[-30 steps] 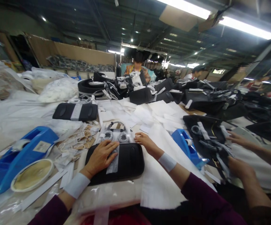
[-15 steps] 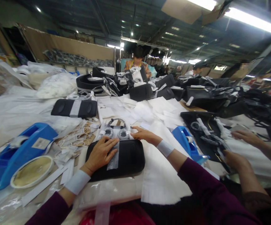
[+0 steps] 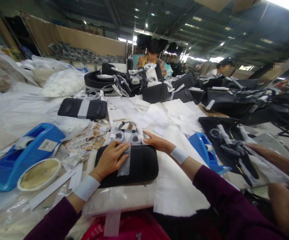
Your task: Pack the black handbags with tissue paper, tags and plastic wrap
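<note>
A black bag [image 3: 141,163] lies flat in front of me, with a strip of clear tape [image 3: 124,165] down its middle. Behind its far edge are plastic-wrapped coiled handles [image 3: 135,138]. My left hand [image 3: 111,159] rests on the bag's left half, its fingers spread and fingertips over the tape. My right hand [image 3: 157,142] is at the far right edge of the bag, beside the wrapped coil, its fingers stretched and apart. Both wrists have pale bands.
Blue tape dispensers stand left [image 3: 38,146] and right [image 3: 202,150]. A round tub [image 3: 39,175] of yellowish stuff, paper tags [image 3: 84,146] and white sheets [image 3: 179,180] lie around. Another taped bag [image 3: 70,108] is farther back. At right, a co-worker's hands [image 3: 267,151] handle plastic over a black bag.
The view has shifted slightly. My hands stay nearly in place on the bag. At right, the co-worker's nearer hand has moved down and right, away from the other black bag.
</note>
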The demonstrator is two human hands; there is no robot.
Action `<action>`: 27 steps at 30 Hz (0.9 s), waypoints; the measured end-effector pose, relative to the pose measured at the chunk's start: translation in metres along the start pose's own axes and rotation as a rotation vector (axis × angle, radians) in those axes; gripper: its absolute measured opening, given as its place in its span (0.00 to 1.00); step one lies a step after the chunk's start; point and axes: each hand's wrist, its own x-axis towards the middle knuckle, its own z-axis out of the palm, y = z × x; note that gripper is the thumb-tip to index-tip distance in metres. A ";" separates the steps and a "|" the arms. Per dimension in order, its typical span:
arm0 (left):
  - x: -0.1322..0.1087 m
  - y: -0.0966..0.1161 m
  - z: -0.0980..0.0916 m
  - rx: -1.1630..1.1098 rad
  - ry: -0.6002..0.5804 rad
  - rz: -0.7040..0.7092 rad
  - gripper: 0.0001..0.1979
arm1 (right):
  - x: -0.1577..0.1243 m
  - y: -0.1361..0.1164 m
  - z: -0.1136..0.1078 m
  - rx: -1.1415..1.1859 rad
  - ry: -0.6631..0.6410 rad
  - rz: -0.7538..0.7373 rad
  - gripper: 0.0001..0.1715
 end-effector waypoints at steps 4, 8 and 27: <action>0.001 0.001 -0.001 -0.002 0.007 0.000 0.22 | -0.001 0.004 -0.007 0.084 -0.113 0.047 0.49; 0.000 0.001 -0.001 -0.002 -0.002 -0.005 0.22 | -0.005 0.012 -0.008 0.065 -0.128 0.071 0.55; -0.001 0.002 0.000 0.071 -0.066 0.092 0.23 | 0.013 0.045 0.085 -1.595 0.399 -0.513 0.19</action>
